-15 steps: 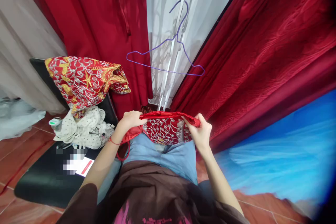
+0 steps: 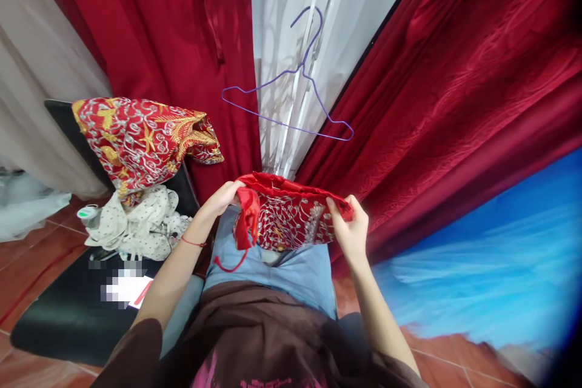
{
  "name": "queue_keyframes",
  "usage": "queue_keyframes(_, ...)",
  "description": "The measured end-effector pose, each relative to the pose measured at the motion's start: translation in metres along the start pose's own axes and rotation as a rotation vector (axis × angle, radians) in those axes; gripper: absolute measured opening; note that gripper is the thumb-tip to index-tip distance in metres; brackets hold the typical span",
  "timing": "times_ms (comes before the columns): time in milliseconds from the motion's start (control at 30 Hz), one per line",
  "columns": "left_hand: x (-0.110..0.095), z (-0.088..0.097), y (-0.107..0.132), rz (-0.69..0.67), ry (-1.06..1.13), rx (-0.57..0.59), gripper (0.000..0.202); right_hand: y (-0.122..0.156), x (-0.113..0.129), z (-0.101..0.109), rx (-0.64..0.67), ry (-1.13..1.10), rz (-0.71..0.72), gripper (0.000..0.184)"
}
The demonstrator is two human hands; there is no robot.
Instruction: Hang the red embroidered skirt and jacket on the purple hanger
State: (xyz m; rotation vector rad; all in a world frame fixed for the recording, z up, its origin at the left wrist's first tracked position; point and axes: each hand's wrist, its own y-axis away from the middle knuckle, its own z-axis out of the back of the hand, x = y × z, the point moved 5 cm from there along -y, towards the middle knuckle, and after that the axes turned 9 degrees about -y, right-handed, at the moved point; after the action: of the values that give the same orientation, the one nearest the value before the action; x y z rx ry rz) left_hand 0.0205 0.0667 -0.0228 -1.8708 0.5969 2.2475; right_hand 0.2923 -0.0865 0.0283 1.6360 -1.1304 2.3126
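Fingers (image 2: pixel 233 189) of the left hand (image 2: pixel 222 199) and right hand (image 2: pixel 352 231) pinch opposite ends of the red embroidered cloth (image 2: pixel 286 221), stretched crosswise above the lap (image 2: pixel 295 273).

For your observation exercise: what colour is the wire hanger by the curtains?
The hanger is purple; the head view shows it.

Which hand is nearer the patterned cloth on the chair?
Left. Left hand is right of the red, gold-patterned cloth; right hand, holding the red garment, is farther right.
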Motion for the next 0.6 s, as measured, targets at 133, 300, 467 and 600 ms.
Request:
queue_keyframes(133,-0.014,-0.004,0.009,0.006,0.469,-0.150,0.016,0.012,0.007,-0.015,0.146,-0.135,-0.059,0.044)
queue_keyframes(300,-0.031,-0.004,0.027,-0.050,0.793,-0.285,0.022,0.040,0.026,-0.052,0.656,-0.210,0.154,0.031)
queue_keyframes(467,-0.040,0.006,0.033,-0.087,0.905,-0.331,0.026,0.059,-0.007,-0.079,0.830,0.035,0.065,0.126)
queue_keyframes(600,-0.042,-0.012,0.043,-0.128,0.896,-0.311,0.029,0.078,-0.038,-0.108,0.851,0.120,-0.042,0.136)
